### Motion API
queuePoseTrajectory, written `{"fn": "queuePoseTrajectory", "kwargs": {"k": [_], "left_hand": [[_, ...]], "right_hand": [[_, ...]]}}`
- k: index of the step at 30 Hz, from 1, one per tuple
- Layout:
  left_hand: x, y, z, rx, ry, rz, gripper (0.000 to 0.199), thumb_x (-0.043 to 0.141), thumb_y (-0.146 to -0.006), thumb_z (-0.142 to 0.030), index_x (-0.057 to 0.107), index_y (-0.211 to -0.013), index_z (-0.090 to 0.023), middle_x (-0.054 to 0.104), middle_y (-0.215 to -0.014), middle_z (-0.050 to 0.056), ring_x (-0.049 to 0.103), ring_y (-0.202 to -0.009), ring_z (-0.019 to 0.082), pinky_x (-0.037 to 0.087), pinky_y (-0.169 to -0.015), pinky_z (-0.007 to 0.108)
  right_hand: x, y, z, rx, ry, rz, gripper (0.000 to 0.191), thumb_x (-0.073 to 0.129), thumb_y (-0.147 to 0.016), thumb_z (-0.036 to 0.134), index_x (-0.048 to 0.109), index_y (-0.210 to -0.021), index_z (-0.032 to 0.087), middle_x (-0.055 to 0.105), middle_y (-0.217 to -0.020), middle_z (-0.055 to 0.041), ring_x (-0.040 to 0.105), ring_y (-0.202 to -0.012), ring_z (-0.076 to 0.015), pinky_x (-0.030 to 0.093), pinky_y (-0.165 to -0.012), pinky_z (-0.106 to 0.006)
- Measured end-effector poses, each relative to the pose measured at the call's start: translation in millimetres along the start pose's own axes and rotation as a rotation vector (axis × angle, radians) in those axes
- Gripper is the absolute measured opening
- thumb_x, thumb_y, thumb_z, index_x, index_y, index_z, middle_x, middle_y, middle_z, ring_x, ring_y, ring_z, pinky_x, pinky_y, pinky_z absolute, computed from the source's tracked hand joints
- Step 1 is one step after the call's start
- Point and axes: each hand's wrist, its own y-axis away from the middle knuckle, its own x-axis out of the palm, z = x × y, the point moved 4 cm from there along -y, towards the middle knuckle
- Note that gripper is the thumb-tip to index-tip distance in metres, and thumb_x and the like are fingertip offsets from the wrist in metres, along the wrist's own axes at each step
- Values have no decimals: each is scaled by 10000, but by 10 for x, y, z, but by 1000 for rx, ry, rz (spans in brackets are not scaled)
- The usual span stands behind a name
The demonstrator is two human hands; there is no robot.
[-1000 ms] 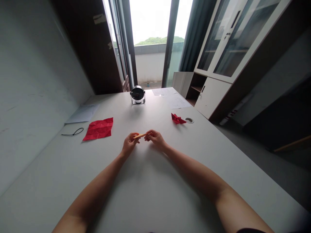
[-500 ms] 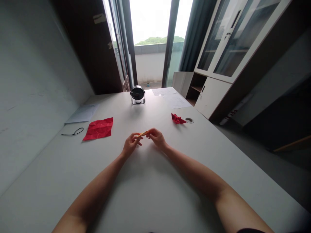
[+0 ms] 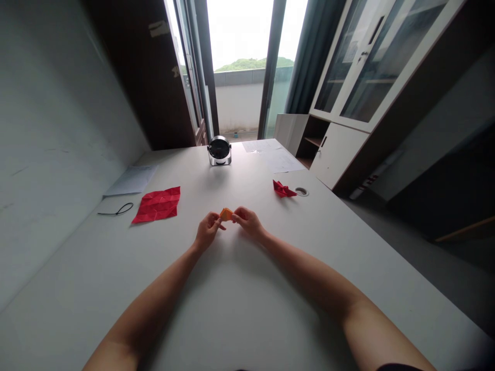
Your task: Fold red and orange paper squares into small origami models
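A small folded orange paper (image 3: 226, 214) is held up over the middle of the white table (image 3: 232, 309). My left hand (image 3: 208, 228) pinches its left edge, and the fingers of my right hand (image 3: 248, 222) close on its right edge. The broad face of the paper is turned toward me; its finer folds are too small to make out. Off to the left lies a creased red paper sheet (image 3: 158, 204). On the right, past my right hand, rests a folded red paper figure (image 3: 283, 189).
A roll of tape (image 3: 301, 191) lies beside the red figure. Farther back stands a round black device on a silver stand (image 3: 219, 150). White papers (image 3: 131, 180) and a black cable tie (image 3: 116, 210) lie at the left; more sheets (image 3: 284, 161) lie back right.
The orange paper has turned from a thin edge-on view to show its broad face. My right hand has shifted slightly down, and both hands still hold the paper.
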Motion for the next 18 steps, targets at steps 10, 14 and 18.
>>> {"fn": "queuePoseTrajectory", "kwargs": {"k": [10,14,18], "left_hand": [[1,7,19,4,-71,5,370,641,-855,-458,589,-1109,-193,732,-899,62,692,-658,165,528,-649,288],[18,33,-46,34,-226,45,299,569,-897,-463,682,-987,-201,731,-800,43,678,-640,172,511,-661,287],[15,59,-112,39,-346,46,267,550,-909,-446,713,-945,-238,720,-720,12,650,-600,176,469,-658,273]], "right_hand": [[27,-21,-53,-1,-54,26,304,656,-828,471,658,-978,206,697,-744,-22,643,-657,-161,519,-654,-301],[26,16,17,-29,63,37,230,625,-858,418,675,-942,210,702,-754,-23,634,-659,-158,499,-649,-292],[41,59,105,-69,208,64,207,590,-888,385,699,-933,216,708,-749,-28,608,-666,-156,473,-651,-280]]}}
